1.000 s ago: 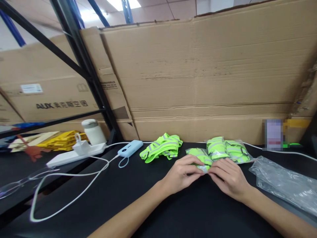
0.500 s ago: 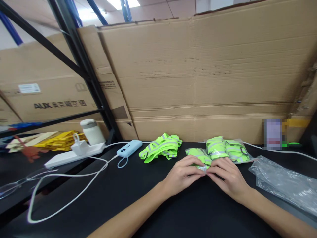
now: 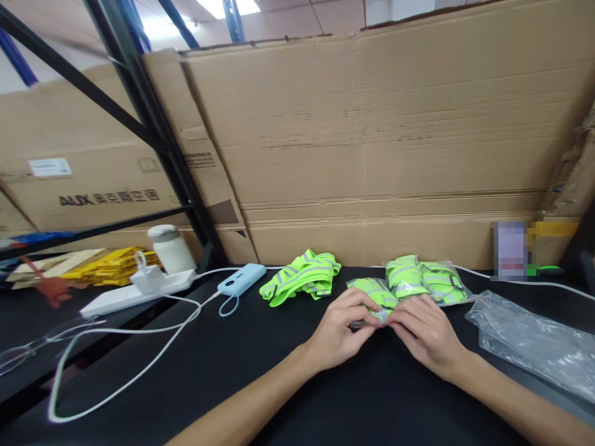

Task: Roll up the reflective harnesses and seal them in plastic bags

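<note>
My left hand (image 3: 341,331) and my right hand (image 3: 425,331) meet at the near end of a small clear bag holding a folded neon green reflective strap (image 3: 373,293). Fingertips of both hands pinch the bag's open edge on the black table (image 3: 260,378). Two more bagged green straps (image 3: 425,280) lie just behind my right hand. A loose, unbagged green strap (image 3: 302,275) with grey reflective stripes lies behind and left of my left hand.
A pile of clear plastic bags (image 3: 530,344) lies at the right. At the left are a pale blue power bank (image 3: 242,280), a white power strip (image 3: 139,291) with a charger, a white cable (image 3: 116,347) and a white jar (image 3: 170,248). Big cardboard boxes (image 3: 372,142) wall the back.
Both hands stay pinched on the bag's edge with only small finger shifts. The view has drifted slightly.
</note>
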`<state>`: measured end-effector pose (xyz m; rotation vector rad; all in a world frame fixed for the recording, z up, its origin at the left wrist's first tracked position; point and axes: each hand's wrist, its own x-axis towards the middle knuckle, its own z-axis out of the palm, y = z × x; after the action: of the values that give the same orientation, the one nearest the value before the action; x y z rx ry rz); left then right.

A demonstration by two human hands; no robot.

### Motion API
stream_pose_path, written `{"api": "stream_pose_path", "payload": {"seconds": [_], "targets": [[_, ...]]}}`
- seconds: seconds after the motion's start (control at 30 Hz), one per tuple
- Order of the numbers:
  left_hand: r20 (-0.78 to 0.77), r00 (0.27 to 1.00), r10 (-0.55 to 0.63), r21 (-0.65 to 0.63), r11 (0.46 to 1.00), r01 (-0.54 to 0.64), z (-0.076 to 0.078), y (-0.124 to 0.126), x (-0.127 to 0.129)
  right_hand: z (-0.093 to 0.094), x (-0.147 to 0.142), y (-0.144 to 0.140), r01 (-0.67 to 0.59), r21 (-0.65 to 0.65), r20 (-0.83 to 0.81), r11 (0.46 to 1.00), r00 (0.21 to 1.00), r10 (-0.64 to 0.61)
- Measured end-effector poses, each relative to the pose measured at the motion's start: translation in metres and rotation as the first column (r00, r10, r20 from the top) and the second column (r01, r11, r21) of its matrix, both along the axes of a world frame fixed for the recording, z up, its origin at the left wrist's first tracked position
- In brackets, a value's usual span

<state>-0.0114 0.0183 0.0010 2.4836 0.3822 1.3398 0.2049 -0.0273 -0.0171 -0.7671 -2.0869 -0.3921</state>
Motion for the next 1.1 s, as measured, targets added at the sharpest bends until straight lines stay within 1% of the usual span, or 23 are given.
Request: {"api": "stream_pose_path", "payload": {"seconds": [0.23,0.37,0.5,0.63,0.7,0.87,1.0,1.1], "targets": [[0.002,1.0,-0.012,-0.017,1.0,0.012,-0.001,0.001,-0.001,0.002,0.001,0.0,0.004,-0.029,-0.015,1.0,1.0,-0.004],[-0.046,0.998,-0.034,0.023,0.999,0.035,0.0,0.008,-0.005,0.002,0.003,0.001,0.009,-0.022,-0.03,1.0,1.0,-0.009],[-0.053,0.998,-0.043,0.069,0.997,0.046,0.003,0.012,-0.008,0.001,0.004,0.002,0.016,-0.055,-0.047,0.998,0.999,-0.018],[-0.006,1.0,-0.03,0.004,1.0,0.03,0.003,0.011,-0.005,-0.001,0.004,0.003,-0.003,-0.121,-0.056,0.993,0.998,-0.003],[0.008,0.999,-0.033,-0.001,0.999,0.033,0.004,0.009,-0.004,-0.001,0.004,0.003,-0.018,-0.16,-0.071,0.987,0.997,0.007],[0.0,0.999,-0.051,0.053,0.997,0.05,0.006,0.007,-0.002,-0.003,0.002,0.003,-0.023,-0.212,-0.104,0.977,0.995,0.001],[-0.025,0.998,-0.059,0.121,0.991,0.062,0.008,0.005,-0.004,-0.003,0.001,0.003,-0.021,-0.191,-0.096,0.981,0.995,0.002],[-0.023,0.999,-0.04,0.154,0.987,0.043,0.009,0.003,-0.004,-0.003,0.001,0.002,-0.055,-0.169,-0.092,0.984,0.995,0.04]]}}
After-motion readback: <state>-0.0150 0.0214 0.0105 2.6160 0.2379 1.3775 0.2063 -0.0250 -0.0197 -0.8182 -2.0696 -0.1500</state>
